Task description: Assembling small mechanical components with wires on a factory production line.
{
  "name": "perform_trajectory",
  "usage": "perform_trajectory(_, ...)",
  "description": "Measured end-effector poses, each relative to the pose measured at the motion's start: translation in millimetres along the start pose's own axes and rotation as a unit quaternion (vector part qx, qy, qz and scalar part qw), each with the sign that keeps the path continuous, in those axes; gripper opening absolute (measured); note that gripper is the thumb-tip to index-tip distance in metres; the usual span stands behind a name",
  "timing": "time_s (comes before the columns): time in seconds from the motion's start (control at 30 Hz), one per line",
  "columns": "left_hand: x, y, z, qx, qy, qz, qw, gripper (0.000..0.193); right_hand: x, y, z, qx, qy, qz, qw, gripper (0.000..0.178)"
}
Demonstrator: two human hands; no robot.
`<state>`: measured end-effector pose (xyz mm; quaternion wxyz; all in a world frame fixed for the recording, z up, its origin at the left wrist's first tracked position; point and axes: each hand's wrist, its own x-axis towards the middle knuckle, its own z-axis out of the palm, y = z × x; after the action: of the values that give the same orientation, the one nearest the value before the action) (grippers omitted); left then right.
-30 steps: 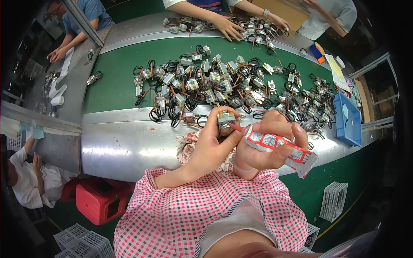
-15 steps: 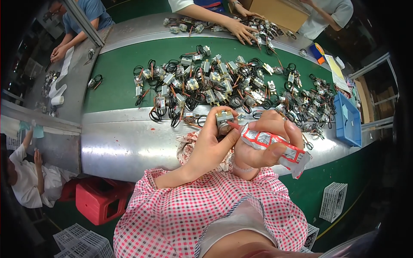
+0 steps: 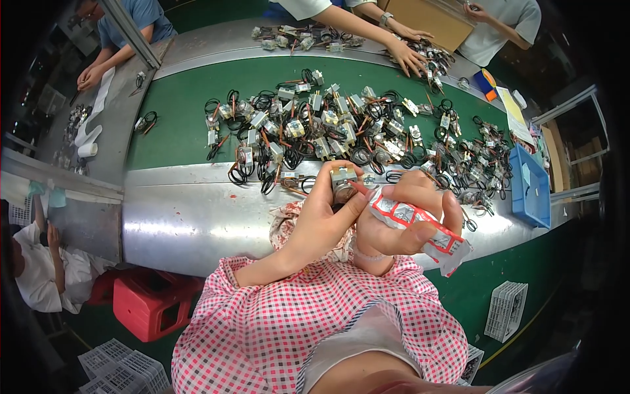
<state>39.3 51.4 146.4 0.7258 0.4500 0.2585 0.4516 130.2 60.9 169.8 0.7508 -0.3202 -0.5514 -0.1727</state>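
My left hand (image 3: 317,220) grips a small metal thermostat-like part (image 3: 343,178) between thumb and fingers, above the near metal edge of the bench. A crumpled white squeeze tube with red markings (image 3: 398,211) is wrapped in the fingers of my right hand (image 3: 384,235). Its red nozzle (image 3: 359,188) points left and meets the round face of the part, or comes very close to it. Just beyond my hands a large pile of similar parts (image 3: 295,128) with coiled black leads and copper-coloured stems lies on the green belt (image 3: 174,98).
Across the belt, a co-worker's hands (image 3: 408,56) handle more parts beside a cardboard box (image 3: 426,23). A blue bin (image 3: 529,187) stands at the right end. To the left are a metal post (image 3: 131,33), a paper strip (image 3: 98,111) and a red stool (image 3: 151,302).
The co-worker's hands across the belt have shifted right over the parts there. My own hands keep nearly the same place, with the nozzle still at the part.
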Motion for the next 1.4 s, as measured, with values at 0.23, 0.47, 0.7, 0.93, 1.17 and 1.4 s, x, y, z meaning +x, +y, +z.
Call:
perform_trajectory(0.23, 1, 2, 4, 0.014, -0.006, -0.010, 1.000, 0.033, 0, 1, -6, 0.008, 0.029, -0.027, 0.999, 0.041)
perform_trajectory(0.47, 13, -5, -24, -0.033, 0.082, 0.002, 0.996, 0.039, -2, -5, -2, 0.055, 0.101, -0.011, 0.993, 0.041)
perform_trajectory(0.7, 38, -5, -131, 0.072, 0.267, 0.233, 0.932, 0.048, -31, -8, 0, -0.002, 0.145, 0.145, 0.979, 0.040)
perform_trajectory(0.93, 62, 54, -269, 0.563, 0.250, 0.152, 0.773, 0.039, -88, 0, -25, 0.116, -0.133, 0.224, 0.958, 0.032)
perform_trajectory(1.17, 56, 63, -476, 0.808, 0.404, 0.161, 0.398, 0.042, -144, 11, -52, 0.031, -0.349, 0.231, 0.908, 0.031)
perform_trajectory(1.4, 68, 78, -473, 0.817, 0.378, 0.024, 0.435, 0.042, -145, 9, -80, -0.005, -0.302, 0.307, 0.903, 0.038)
